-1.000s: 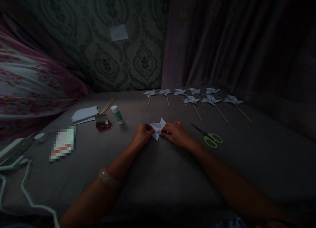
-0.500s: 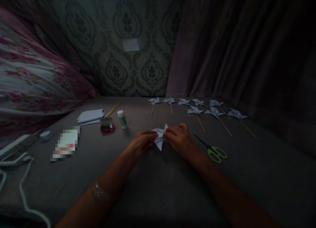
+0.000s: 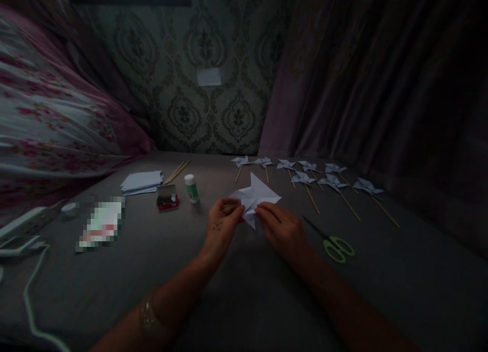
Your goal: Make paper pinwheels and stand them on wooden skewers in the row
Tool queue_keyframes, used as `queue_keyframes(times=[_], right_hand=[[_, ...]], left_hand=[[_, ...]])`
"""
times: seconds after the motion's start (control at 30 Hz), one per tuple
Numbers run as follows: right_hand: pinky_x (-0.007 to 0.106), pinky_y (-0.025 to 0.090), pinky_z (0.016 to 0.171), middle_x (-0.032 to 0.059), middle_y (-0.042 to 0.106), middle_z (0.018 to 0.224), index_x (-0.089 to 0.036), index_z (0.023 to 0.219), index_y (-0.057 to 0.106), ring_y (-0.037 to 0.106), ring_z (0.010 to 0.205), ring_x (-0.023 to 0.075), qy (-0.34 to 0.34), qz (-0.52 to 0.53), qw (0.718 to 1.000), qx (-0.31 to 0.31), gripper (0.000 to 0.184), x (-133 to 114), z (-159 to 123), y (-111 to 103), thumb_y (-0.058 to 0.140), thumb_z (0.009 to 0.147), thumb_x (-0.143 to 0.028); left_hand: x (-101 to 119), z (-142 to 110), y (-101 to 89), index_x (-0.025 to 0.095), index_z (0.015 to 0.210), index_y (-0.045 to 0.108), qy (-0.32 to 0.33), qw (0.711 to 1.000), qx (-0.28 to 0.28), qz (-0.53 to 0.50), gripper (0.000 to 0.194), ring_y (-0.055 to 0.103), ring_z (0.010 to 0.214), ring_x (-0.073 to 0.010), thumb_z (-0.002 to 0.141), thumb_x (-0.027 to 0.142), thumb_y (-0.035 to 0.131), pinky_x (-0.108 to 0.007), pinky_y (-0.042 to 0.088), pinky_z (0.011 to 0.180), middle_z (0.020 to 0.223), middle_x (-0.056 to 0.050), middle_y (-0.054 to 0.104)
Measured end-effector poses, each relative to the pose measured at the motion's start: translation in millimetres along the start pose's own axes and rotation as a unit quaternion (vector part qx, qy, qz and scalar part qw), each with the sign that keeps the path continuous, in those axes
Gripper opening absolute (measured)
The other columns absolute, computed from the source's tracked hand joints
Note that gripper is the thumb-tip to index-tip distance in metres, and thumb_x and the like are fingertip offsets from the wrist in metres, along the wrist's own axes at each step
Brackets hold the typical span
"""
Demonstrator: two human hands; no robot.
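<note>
A white paper pinwheel (image 3: 259, 192), without a stick that I can see, is held up between my two hands above the table. My left hand (image 3: 223, 225) pinches its left side near the centre with thumb and fingers. On the other side, my right hand (image 3: 284, 230) grips the lower right edge, fingertips close to the middle. The blades point up, right and down; the left one is partly behind my left fingers. Green-handled scissors (image 3: 330, 243) lie to the right of my right hand. To the left stands a glue stick (image 3: 191, 188) with a white cap.
Several pinwheels on sticks (image 3: 304, 178) lie at the back right. Left of the glue stick are a small red open box (image 3: 167, 198), a stack of white paper (image 3: 142, 182) and thin wooden sticks (image 3: 176, 172). A power strip (image 3: 25, 222) with a white cable (image 3: 32, 311) lies far left.
Both hands have raised and turned the paper pinwheel, so more of its blades show now. My view has shifted, moving the table things lower and slightly right in the picture.
</note>
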State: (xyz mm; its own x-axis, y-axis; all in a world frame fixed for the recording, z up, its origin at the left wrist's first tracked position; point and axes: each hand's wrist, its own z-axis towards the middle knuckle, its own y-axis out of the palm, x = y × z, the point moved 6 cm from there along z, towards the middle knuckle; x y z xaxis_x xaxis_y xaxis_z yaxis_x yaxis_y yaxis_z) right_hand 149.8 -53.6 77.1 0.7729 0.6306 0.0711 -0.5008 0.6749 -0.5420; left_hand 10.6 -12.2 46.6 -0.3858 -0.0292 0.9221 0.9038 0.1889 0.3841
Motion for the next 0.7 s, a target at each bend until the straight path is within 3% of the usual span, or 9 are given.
queue_keyframes(times=[0.23, 0.5, 0.7], right_hand=[[0.028, 0.055, 0.075, 0.0099, 0.072, 0.095, -0.015, 0.101, 0.065, 0.068, 0.083, 0.0173, -0.037, 0.036, 0.997, 0.054, 0.020, -9.5, 3.5, -12.9, 0.054, 0.086, -0.006], [0.029, 0.054, 0.075, 0.0093, 0.071, 0.094, -0.016, 0.101, 0.065, 0.067, 0.084, 0.0167, -0.052, 0.072, 0.995, 0.050, 0.021, -15.9, 4.9, -17.3, 0.054, 0.086, -0.007], [0.031, 0.052, 0.074, 0.0090, 0.071, 0.094, -0.017, 0.101, 0.065, 0.065, 0.083, 0.0170, -0.061, 0.086, 0.994, 0.016, 0.021, -20.5, 6.5, -15.8, 0.051, 0.088, -0.009]], left_hand=[[0.6, -8.0, 0.5, 0.013, 0.084, 0.056, -0.085, 0.991, 0.031, -0.096, 0.033, 0.063, 0.062, -0.0103, 0.059, 0.005, 0.077, -0.020, 0.050, 0.057, 0.070, -0.001, 0.066], [3.2, -9.1, 7.0, 0.012, 0.085, 0.062, -0.094, 0.988, -0.035, -0.114, 0.038, 0.061, 0.064, -0.0110, 0.053, 0.010, 0.082, -0.020, 0.047, 0.055, 0.078, -0.002, 0.066], [5.0, -9.7, 12.3, 0.012, 0.070, 0.061, -0.087, 0.986, -0.105, -0.096, 0.030, 0.058, 0.058, -0.0090, 0.054, 0.021, 0.085, -0.019, 0.044, 0.053, 0.068, 0.000, 0.062]])
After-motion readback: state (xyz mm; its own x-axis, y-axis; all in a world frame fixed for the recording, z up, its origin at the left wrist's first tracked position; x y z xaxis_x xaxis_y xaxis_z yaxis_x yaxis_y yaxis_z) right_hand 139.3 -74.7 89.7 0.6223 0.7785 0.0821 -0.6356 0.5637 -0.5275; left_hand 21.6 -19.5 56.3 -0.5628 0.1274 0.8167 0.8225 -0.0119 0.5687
